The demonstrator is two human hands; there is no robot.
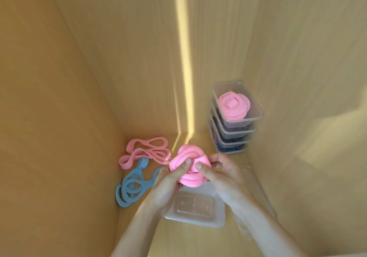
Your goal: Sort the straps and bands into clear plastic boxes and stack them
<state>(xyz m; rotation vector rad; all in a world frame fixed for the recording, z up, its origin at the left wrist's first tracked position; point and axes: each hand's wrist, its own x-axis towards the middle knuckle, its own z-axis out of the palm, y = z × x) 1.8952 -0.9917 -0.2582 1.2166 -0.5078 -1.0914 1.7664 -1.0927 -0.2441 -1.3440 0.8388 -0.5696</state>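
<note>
Item in hand: one pink band (187,165), wound into a tight coil. My left hand (168,183) grips it from the near-left side, thumb pressed over the top; my right hand (220,172) pinches it from the right, thumb on the coil's centre. Both hands grasp the same coil, which is held in the air.

Directly beneath the grip, toward me: one open clear box (196,207), nothing in it. The coil hangs over its far edge.

Just right of my right hand: a clear lid or tray (256,193), lying along the wall; I cannot tell which.

Left of the grip, on the floor: loose pink bands (147,152) in a flat tangle, and nearer me a loose blue strap (132,187).

Beyond the grip to the right, well apart: a stack of boxes (234,129), the top one holding a coiled pink band (234,105), the lower ones holding darker contents.

Step, as I judge it: coiling is finished and boxing is due. The next move calls for lowering the coil into the open box without letting it spring loose, then carrying that box onto the stack.
</note>
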